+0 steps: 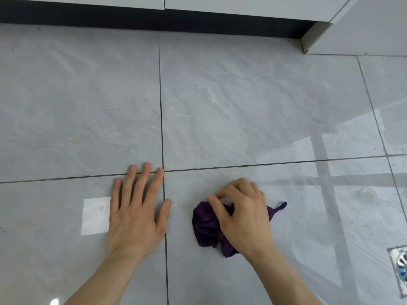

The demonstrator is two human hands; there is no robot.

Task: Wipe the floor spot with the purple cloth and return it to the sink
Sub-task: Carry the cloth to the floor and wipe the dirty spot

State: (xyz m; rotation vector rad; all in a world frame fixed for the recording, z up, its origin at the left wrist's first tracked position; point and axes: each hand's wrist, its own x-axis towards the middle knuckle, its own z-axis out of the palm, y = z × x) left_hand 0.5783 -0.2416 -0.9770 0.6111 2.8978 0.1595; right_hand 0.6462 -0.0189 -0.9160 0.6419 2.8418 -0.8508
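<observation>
On the grey tiled floor (pixel 220 106), at far left a bright square reflection (pixel 95 215), then just beside it the left hand (pixel 136 214) pressed flat, palm down, fingers (pixel 145 179) spread apart across the grout line. Right of that, apart from it, the purple cloth (pixel 206 225), crumpled on the floor under the right hand (pixel 244 214), fingers (pixel 217 205) curled and clamped on the bunched fabric, one thin tail trailing out rightward. At the far right edge, a metal floor drain (pixel 399 263); along the top, white cabinets (pixel 242 5) above a dark kickboard (pixel 154 18).
</observation>
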